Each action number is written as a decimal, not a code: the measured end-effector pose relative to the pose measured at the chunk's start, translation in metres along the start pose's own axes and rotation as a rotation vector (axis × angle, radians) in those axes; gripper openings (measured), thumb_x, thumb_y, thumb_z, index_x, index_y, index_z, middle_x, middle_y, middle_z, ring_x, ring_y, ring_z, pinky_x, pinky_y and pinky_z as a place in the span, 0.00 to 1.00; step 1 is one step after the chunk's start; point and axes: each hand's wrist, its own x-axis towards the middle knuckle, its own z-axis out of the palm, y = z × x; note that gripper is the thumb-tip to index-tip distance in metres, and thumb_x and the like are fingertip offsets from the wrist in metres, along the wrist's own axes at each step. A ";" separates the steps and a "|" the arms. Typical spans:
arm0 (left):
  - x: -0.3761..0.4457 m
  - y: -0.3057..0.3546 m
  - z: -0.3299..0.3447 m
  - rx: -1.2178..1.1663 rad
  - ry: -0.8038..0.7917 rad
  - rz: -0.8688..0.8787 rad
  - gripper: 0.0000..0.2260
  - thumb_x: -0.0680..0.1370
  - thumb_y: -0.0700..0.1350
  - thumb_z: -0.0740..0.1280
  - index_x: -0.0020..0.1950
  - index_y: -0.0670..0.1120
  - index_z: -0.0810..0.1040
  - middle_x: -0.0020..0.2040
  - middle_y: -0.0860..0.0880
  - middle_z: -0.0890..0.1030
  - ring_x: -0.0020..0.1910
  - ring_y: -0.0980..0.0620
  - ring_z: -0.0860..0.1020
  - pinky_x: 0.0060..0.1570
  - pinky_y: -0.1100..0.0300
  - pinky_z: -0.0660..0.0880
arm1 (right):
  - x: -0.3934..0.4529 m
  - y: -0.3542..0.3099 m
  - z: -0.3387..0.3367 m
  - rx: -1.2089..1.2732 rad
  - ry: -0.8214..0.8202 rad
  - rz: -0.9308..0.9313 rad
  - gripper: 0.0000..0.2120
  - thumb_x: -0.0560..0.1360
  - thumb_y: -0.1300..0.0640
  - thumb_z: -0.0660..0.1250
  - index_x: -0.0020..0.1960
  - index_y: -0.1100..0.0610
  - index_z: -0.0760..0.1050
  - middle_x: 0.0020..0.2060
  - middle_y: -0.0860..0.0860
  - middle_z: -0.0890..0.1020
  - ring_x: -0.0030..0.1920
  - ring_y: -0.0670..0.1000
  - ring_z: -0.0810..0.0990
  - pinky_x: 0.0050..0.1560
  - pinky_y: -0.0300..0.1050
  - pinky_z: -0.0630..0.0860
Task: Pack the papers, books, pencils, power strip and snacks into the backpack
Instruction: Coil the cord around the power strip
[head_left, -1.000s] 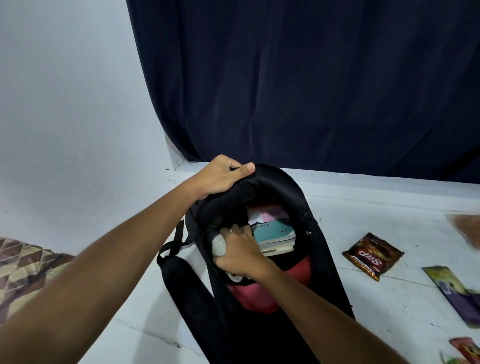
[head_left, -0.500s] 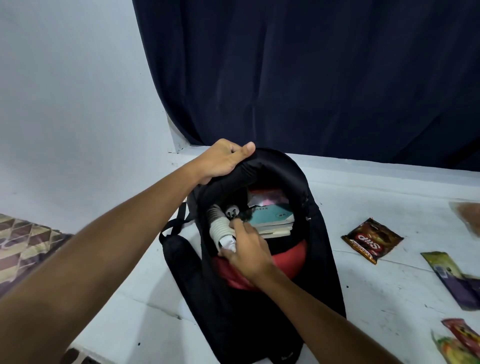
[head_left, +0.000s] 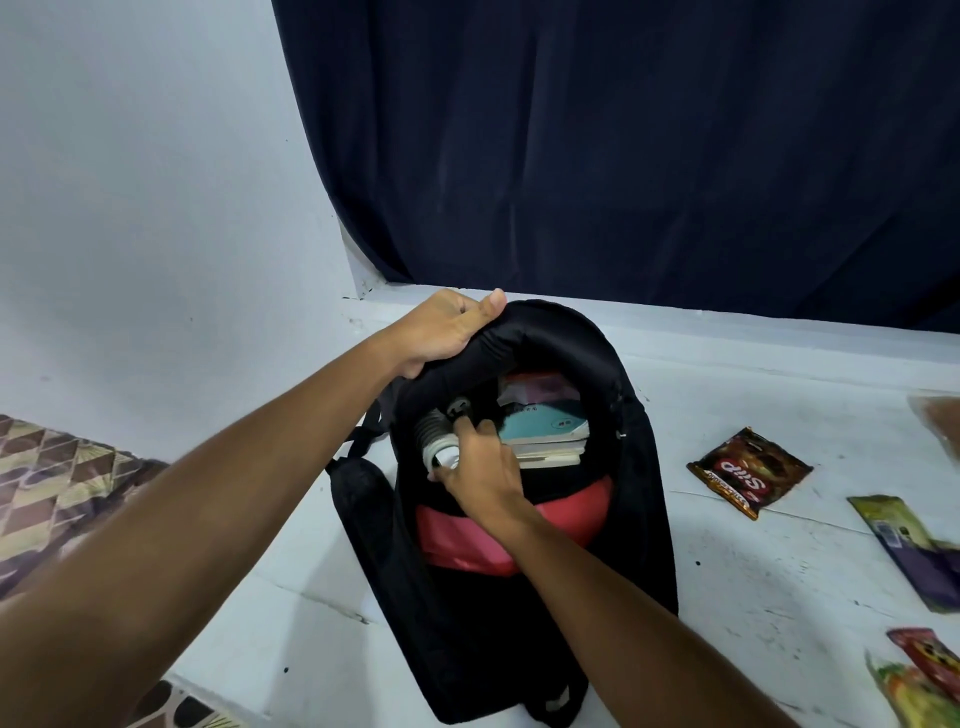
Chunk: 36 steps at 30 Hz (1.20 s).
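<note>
A black backpack (head_left: 639, 519) with a red inner lining lies open on the white table. My left hand (head_left: 447, 332) grips its top rim and holds the mouth open. Inside, books (head_left: 545, 431) are stacked with papers (head_left: 537, 387) behind them. My right hand (head_left: 480, 470) is in the opening and holds the white power strip with its coiled cord (head_left: 434, 434), pressed against the left inner side. Snack packets lie on the table to the right: a brown one (head_left: 748, 470), a purple and green one (head_left: 909, 545), and colourful ones (head_left: 919, 675) at the lower right corner.
The white table (head_left: 779, 597) meets a dark blue curtain (head_left: 623, 156) at the back and a white wall (head_left: 156, 208) at the left. A patterned cloth (head_left: 57, 483) lies lower left, beyond the table's edge. Another packet (head_left: 940, 421) shows at the far right edge.
My right hand has pushed the power strip deeper along the bag's left side and now lies over it. The left hand keeps its grip on the rim.
</note>
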 end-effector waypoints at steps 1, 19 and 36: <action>-0.001 -0.002 0.000 0.002 0.002 0.000 0.45 0.52 0.85 0.57 0.46 0.48 0.74 0.44 0.47 0.72 0.42 0.49 0.68 0.41 0.65 0.72 | 0.000 0.001 0.000 0.026 -0.004 0.001 0.27 0.72 0.50 0.73 0.67 0.55 0.68 0.60 0.58 0.72 0.57 0.62 0.76 0.55 0.51 0.74; -0.035 -0.007 0.010 0.113 -0.052 0.051 0.26 0.69 0.70 0.58 0.31 0.48 0.57 0.28 0.50 0.57 0.27 0.54 0.55 0.28 0.62 0.56 | -0.046 -0.015 -0.117 0.163 -0.792 -0.302 0.13 0.73 0.57 0.72 0.57 0.56 0.81 0.50 0.52 0.84 0.47 0.51 0.83 0.53 0.48 0.79; -0.148 -0.068 0.030 0.077 0.355 -0.093 0.10 0.75 0.46 0.73 0.37 0.43 0.77 0.33 0.49 0.78 0.33 0.53 0.74 0.39 0.61 0.70 | -0.070 0.118 -0.135 0.318 -0.681 0.014 0.08 0.74 0.62 0.71 0.52 0.57 0.83 0.45 0.54 0.86 0.46 0.49 0.85 0.50 0.43 0.77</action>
